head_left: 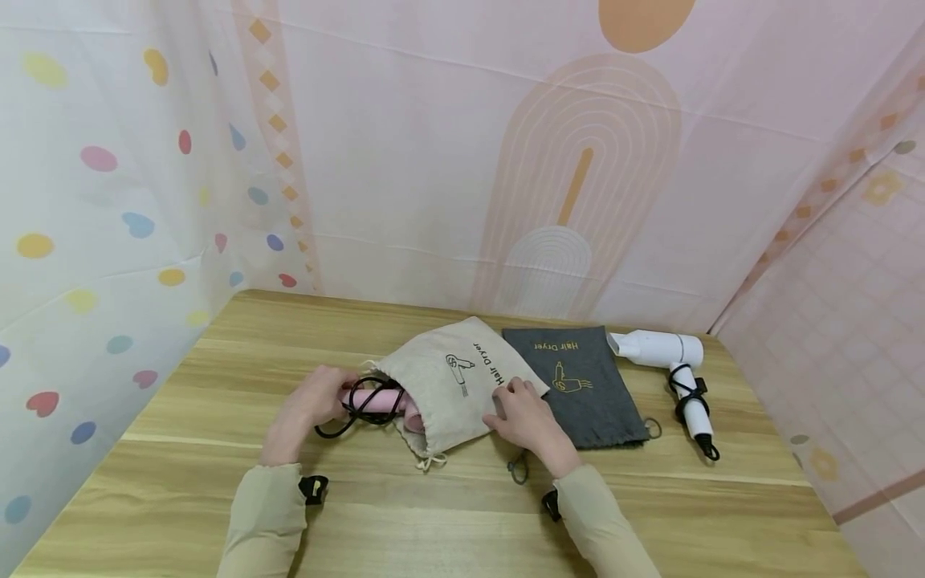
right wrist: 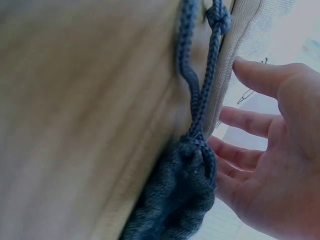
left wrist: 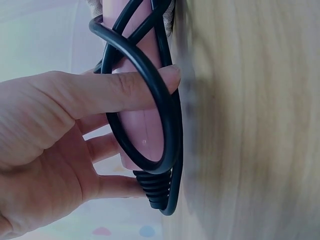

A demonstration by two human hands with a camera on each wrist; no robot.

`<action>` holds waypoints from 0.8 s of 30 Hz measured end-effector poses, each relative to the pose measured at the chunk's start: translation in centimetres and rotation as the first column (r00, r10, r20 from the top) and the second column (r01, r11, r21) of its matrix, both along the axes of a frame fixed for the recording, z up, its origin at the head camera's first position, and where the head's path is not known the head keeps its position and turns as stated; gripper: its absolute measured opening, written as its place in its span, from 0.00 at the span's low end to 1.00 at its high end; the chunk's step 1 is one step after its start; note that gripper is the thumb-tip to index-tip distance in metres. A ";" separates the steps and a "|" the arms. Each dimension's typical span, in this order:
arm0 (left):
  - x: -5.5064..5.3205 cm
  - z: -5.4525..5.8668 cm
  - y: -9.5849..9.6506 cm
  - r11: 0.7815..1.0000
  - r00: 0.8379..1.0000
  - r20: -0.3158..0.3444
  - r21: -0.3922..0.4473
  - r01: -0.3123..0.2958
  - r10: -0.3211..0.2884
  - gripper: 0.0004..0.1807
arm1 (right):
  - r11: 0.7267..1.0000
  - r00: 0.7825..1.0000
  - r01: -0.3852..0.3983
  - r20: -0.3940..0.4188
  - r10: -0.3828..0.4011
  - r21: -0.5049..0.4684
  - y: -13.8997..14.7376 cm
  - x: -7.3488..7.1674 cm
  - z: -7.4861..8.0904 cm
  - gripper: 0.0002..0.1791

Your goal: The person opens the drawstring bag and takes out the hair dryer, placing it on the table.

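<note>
My left hand grips the pink handle of a hair dryer, thumb across the front and fingers behind. Its black cord loops around the handle and over the thumb. The dryer's head lies partly hidden inside the mouth of a beige drawstring bag printed "Hair Dryer". At the bag's closed end, my right hand rests with spread, slightly bent fingers touching the cloth. In the right wrist view, the thumb and fingertips meet the beige fabric near its edge.
Beside the beige bag, partly under it, a dark grey drawstring bag lies flat, with cord loops at its corners. A white hair dryer with a black cord around its handle lies at the right. Patterned curtains border the wooden table.
</note>
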State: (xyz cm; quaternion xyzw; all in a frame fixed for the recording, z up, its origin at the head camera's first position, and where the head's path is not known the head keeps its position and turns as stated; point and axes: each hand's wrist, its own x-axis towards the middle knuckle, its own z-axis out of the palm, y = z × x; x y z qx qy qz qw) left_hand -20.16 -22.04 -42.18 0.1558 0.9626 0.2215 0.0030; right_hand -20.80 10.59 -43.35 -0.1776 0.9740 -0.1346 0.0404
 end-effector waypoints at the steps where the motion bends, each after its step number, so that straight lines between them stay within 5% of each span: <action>1: 0.0 0.0 0.0 1.000 1.000 0.003 -0.001 -0.002 0.002 0.18 | 1.000 1.000 0.000 0.002 0.000 0.010 -0.1 -0.1 0.0 0.20; 24: 0.0 -0.3 -0.8 1.000 1.000 -0.018 -0.008 0.014 -0.014 0.19 | 0.999 0.998 0.026 0.065 -0.029 0.044 -0.1 -0.4 0.1 0.26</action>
